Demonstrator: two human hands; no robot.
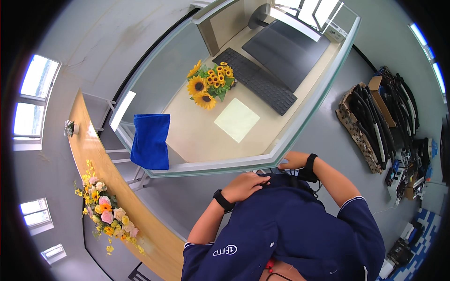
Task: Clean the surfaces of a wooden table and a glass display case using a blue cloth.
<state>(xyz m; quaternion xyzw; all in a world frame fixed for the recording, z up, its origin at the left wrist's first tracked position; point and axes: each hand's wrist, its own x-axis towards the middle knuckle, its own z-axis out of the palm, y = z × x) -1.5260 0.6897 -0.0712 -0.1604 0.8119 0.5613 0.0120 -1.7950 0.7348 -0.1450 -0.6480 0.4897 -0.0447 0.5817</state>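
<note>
My left hand lies against the front of my dark blue shirt, fingers stretched out with nothing in them. Close to the desk's near edge, my right hand is held at my waist, its fingers extended and partly hidden, and I see nothing in it. Each wrist wears a black band, and dark cords hang by the right one. Beyond my hands, a pale yellow square sheet lies flat on the beige desk. A folded blue cloth drapes over the desk's left near corner.
A bunch of sunflowers stands on the desk beside a black keyboard and a monitor. A raised glass rim borders the desk. To the left is a curved wooden counter with flowers; boxed black items sit right.
</note>
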